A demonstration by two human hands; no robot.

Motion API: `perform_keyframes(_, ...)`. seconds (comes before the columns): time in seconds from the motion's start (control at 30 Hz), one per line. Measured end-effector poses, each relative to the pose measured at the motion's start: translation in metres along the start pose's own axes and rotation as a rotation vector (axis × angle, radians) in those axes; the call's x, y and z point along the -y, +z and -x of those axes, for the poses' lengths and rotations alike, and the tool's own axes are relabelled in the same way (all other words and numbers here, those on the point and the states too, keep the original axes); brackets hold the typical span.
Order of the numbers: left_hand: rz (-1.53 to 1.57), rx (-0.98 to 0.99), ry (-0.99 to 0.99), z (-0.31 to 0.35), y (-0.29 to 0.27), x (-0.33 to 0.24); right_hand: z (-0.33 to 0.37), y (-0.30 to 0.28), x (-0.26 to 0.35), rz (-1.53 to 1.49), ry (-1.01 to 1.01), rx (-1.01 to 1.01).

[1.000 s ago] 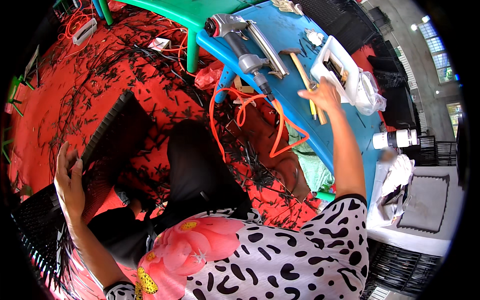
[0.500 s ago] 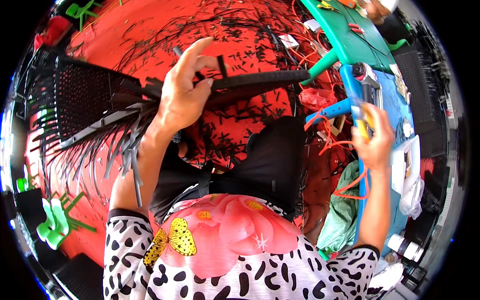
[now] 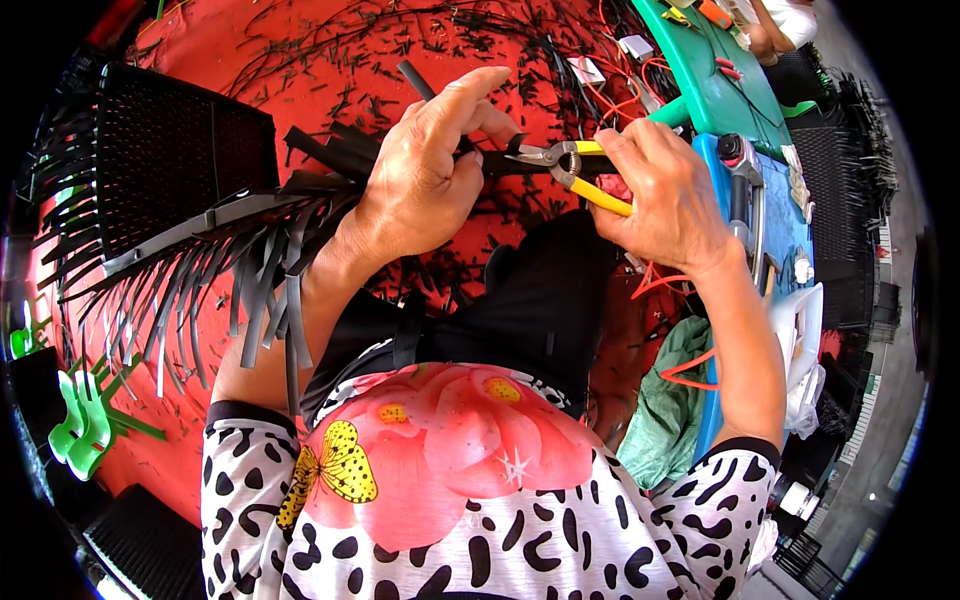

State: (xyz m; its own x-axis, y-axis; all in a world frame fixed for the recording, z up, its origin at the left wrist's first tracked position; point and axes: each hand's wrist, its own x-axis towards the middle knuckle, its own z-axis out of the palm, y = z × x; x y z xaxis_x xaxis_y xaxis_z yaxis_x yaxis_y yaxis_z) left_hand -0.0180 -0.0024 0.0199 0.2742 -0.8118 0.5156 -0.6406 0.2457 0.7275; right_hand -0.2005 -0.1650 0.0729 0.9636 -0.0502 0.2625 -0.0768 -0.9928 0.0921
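Note:
My right hand (image 3: 668, 195) is wrapped round yellow-handled cutters (image 3: 562, 160), their steel blades apart and pointing left. The blade tips are at a black strip end beside my left fingers. My left hand (image 3: 425, 175) is closed, thumb against fingers, on a flat black strip (image 3: 413, 80) that sticks up past the knuckles. Under that hand runs the edge of a black woven panel (image 3: 185, 165), its frame bar partly hidden by my wrist. Many loose black strips (image 3: 265, 290) hang from the panel's edge over my left forearm.
Black scraps litter the red floor (image 3: 330, 60). On the right, a blue table (image 3: 785, 215) carries a grey-black power tool (image 3: 740, 185) and a white container (image 3: 795, 325); a green table (image 3: 700, 60) stands behind. Orange hose (image 3: 665, 285) loops beside it. A person (image 3: 775, 30) sits far right.
My right hand has swung in from the blue table with the cutters, up to my left hand. My left hand has moved slightly right.

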Motion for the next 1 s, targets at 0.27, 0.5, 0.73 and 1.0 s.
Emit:
perform_keyframes(0.27,0.089,0.036,0.023,0.004,-0.003,-0.001,0.016,0.021,-0.021,-0.125,0.013,-0.181)
perform_keyframes(0.5,0.199,-0.074,0.18,0.005,0.002,0.009,0.277,-0.005,-0.135,0.31,1.152,-0.007)
perform_keyframes(0.73,0.321,-0.05,0.169,0.003,0.0,0.012,0.372,-0.02,-0.105,0.621,1.323,0.395)
perform_keyframes(1.0,0.367,-0.091,0.192,0.003,-0.001,0.01,0.002,0.026,0.037,-0.586,0.232,-0.383)
